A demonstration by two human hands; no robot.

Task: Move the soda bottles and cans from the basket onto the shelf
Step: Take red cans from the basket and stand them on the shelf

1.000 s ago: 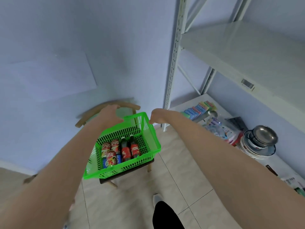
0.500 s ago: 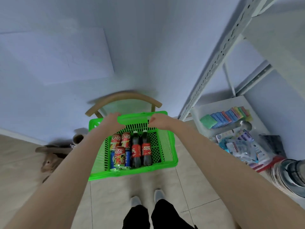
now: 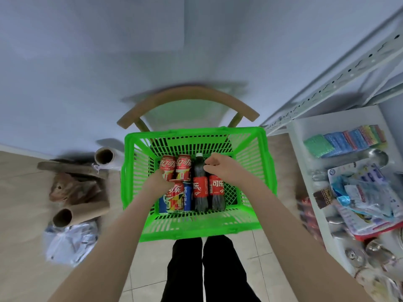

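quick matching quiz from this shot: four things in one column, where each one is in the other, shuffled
Things:
1. left hand
2. right hand
3. sponges
4. cardboard tube

Places:
a. at the top of a cola bottle
b. on the floor, left of the basket
c. at the red cans
d. on the white shelf

Pairs: 1-c, 2-a, 3-d, 4-b
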